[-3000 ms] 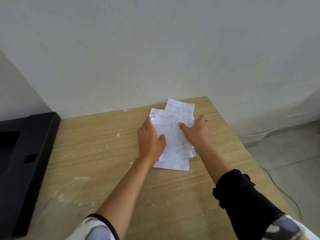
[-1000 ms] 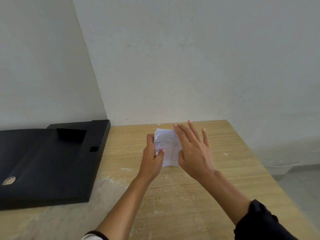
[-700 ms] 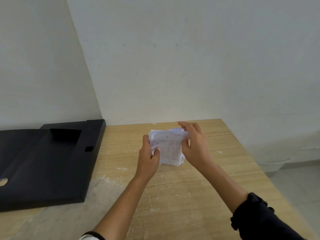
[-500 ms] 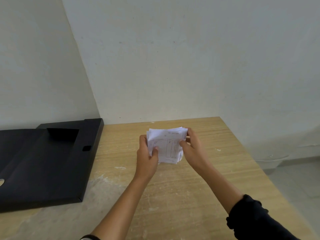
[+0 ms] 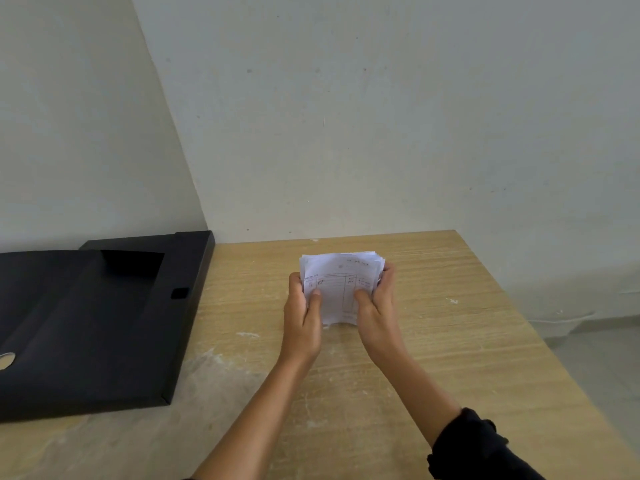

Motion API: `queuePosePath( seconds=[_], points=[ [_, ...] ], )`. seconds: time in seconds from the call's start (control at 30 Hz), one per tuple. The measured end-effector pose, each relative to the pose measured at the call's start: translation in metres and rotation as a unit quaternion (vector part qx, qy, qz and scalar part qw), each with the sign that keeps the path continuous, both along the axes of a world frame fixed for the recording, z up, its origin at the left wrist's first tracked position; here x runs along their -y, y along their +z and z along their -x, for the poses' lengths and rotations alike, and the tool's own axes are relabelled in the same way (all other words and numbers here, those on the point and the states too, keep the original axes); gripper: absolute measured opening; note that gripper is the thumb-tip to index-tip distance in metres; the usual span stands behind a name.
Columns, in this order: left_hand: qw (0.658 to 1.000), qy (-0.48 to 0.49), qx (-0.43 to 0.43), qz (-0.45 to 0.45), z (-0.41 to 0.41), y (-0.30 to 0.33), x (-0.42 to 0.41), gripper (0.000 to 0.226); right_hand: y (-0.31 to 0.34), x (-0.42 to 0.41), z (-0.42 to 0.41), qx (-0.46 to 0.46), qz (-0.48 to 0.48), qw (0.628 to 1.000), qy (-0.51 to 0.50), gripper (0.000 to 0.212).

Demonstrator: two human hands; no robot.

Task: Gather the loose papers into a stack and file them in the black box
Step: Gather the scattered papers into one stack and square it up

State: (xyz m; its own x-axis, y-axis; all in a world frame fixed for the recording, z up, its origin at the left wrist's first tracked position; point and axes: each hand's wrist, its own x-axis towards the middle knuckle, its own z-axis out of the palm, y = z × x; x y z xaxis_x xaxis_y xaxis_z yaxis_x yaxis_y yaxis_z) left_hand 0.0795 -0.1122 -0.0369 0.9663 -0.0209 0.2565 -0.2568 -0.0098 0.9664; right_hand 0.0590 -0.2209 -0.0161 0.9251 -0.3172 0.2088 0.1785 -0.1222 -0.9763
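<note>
A stack of white papers [image 5: 337,289] with a printed form on top stands upright on its lower edge over the wooden table [image 5: 450,358]. My left hand [image 5: 303,323] grips the stack's left side, thumb on the front sheet. My right hand [image 5: 377,313] grips its right side the same way. The black box [image 5: 104,323] lies open on the table's left part, well to the left of both hands, its inside dark.
White walls meet in a corner behind the black box. The table's right edge drops to a grey floor [image 5: 606,358]. A round metal ring [image 5: 5,358] shows at the box's left side. Pale dusty smears mark the tabletop near my forearms.
The papers went from lying spread flat on the table to being held upright as one stack. My right hand closed on the stack's right side, and the view shifted left, showing the box.
</note>
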Motion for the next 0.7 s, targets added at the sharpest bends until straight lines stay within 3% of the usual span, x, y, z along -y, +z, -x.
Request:
queuePosePath(
  seconds=[0.13,0.7],
  points=[
    [1.000,-0.002,-0.010,0.027,0.0018,-0.0001,0.0036,0.018,-0.0044,-0.0020,0.0003,0.017,-0.023,1.000,-0.008,0.022],
    [1.000,0.003,-0.007,0.014,-0.0030,0.0007,0.0035,0.022,-0.0094,-0.0041,0.0036,0.048,-0.053,0.997,0.005,0.026]
  ],
)
